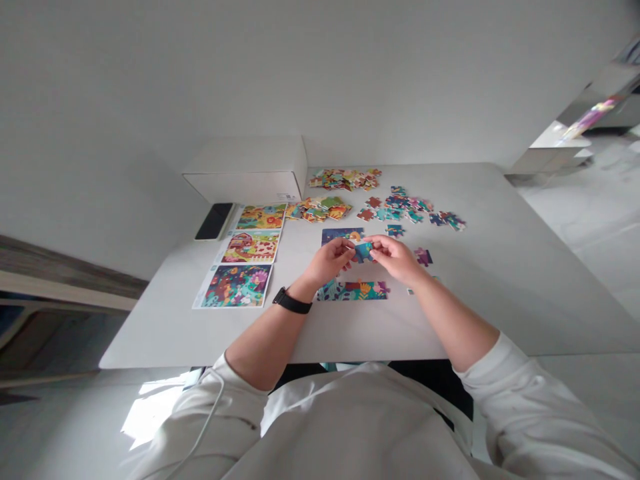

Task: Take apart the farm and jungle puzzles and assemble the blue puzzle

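Both hands meet above the middle of the white table (500, 280), and between them is a small blue puzzle piece (363, 251), held off the surface. The left hand (331, 261) pinches its left edge with thumb and fingertips, and the right hand (397, 257) pinches its right edge the same way; the print on the piece is too small to read, and its lower part is partly covered by the fingers. A black watch (292, 301) sits on the left wrist. Just near of the hands lies a joined strip of puzzle (353, 290), its left end hidden under the left wrist. Just far of the hands lies another joined blue section (342, 235), its near edge cut off by the fingers. A single purple piece (423, 256) lies right of the right hand. Farther off, loose blue and teal pieces (415, 210) spread to the right, an orange and green heap (319, 209) sits in the middle, and a second heap (345, 178) lies by the far edge. To the left are three picture cards (247, 257) in a row, a dark phone (215, 221) and a white box (250, 167). The body and sleeves hide the table's near edge.
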Tool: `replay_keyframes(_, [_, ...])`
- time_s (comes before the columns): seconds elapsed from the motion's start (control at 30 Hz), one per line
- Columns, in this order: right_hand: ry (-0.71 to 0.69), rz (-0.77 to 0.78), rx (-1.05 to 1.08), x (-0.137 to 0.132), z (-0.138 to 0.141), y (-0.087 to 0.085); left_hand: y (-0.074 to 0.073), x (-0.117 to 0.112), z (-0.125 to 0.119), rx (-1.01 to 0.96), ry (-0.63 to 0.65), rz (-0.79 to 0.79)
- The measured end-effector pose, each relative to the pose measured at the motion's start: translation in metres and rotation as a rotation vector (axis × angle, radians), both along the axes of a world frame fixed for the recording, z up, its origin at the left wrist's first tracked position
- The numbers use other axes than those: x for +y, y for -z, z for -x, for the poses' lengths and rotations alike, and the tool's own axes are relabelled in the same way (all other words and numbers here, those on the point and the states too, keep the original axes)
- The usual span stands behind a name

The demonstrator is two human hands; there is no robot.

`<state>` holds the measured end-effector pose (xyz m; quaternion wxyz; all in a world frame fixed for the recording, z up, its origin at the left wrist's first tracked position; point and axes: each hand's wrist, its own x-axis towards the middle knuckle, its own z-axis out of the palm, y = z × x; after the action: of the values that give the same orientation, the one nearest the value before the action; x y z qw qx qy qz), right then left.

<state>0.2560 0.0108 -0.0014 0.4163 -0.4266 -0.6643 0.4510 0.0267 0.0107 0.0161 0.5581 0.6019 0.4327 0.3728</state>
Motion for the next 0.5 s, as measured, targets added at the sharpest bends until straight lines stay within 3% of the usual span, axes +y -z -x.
replay_keyframes(0.23, [0.030,0.048,-0.031,0.001,-0.002,-0.001,0.003,0.002,0.004,0.009,0.003,-0.070])
replay_keyframes(0.5, [-0.123,0.187,-0.066,0.002,-0.013,-0.015,0.001,-0.002,-0.001,0.027,0.025,-0.138])
